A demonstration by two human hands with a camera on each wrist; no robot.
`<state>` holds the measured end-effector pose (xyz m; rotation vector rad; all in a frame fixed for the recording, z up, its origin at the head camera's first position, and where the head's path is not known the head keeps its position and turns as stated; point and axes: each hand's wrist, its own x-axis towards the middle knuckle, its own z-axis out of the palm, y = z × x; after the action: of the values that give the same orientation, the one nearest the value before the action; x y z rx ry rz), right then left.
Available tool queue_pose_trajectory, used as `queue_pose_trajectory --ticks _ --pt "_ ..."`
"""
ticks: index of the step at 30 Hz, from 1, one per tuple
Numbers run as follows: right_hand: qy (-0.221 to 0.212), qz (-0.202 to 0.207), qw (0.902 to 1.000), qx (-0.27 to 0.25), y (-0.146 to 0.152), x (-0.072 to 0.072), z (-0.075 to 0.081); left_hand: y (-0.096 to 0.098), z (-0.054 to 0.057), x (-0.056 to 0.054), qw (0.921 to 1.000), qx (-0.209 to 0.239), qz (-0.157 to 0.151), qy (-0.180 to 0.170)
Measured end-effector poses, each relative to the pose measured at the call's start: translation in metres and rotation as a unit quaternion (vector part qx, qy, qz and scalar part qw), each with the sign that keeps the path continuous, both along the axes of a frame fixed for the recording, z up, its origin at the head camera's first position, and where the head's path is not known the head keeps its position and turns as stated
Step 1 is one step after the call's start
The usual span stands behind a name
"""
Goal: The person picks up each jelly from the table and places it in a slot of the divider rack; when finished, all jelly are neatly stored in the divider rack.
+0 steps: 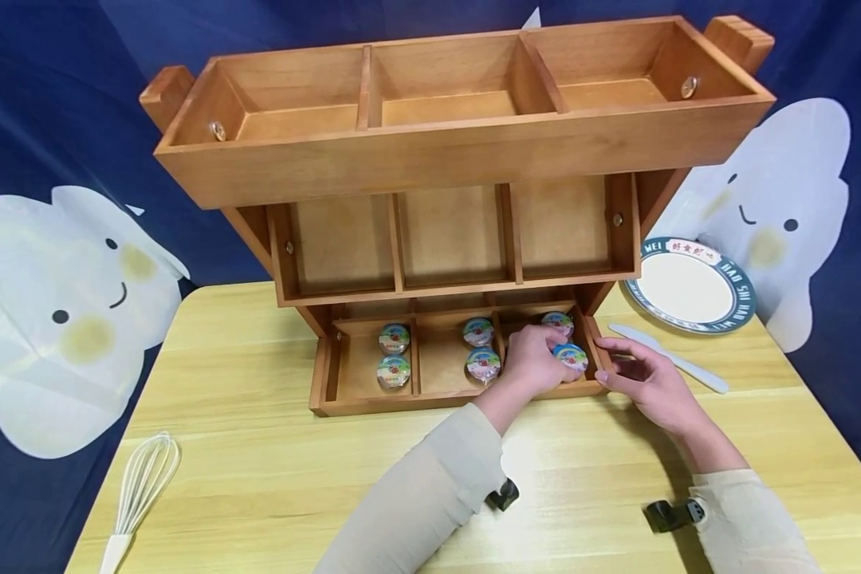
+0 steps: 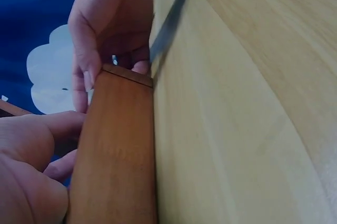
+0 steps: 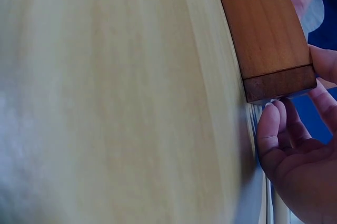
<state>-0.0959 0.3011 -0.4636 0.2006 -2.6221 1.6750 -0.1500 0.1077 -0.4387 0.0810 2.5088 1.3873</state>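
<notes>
In the head view my left hand (image 1: 534, 360) reaches into the right compartment of the low wooden tray (image 1: 402, 406). Its fingers grip a small jelly cup (image 1: 571, 359) with a colourful printed lid, at the front of that compartment. Behind it stands another jelly cup (image 1: 558, 321), partly covered by the hand. My right hand (image 1: 649, 383) holds the tray's right end, thumb at the front corner and index finger at the side rim. In the right wrist view the other fingers (image 3: 268, 124) curl beside that end. From the left wrist, the cup is hidden behind the tray's front wall (image 2: 116, 150).
Two jelly cups stand in the left compartment and two in the middle one. Overhanging the tray are the rack's middle tier (image 1: 452, 291) and top tier (image 1: 466, 151). To the right lie a plate (image 1: 689, 287) and a white spatula-like knife (image 1: 667, 356); a whisk (image 1: 139, 486) lies left.
</notes>
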Motion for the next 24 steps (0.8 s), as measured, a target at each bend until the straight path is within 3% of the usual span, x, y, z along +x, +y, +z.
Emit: queue_pose_trajectory --ticks 8,15,20,24 --pt "-0.003 0.001 1.0 0.003 0.001 0.001 0.001 -0.012 0.011 0.007 0.9997 0.007 -0.014 0.016" --pt "-0.011 -0.004 0.9999 0.009 0.003 0.001 -0.001 -0.032 0.021 0.024 0.9953 0.091 -0.025 0.022" --pt "-0.016 -0.011 0.9997 0.013 0.004 0.0 -0.001 -0.056 0.023 0.037 0.9825 0.179 -0.018 0.047" --pt "-0.026 -0.024 0.9991 0.024 0.005 0.0 0.002 -0.08 0.023 0.044 0.9639 0.235 -0.001 0.125"
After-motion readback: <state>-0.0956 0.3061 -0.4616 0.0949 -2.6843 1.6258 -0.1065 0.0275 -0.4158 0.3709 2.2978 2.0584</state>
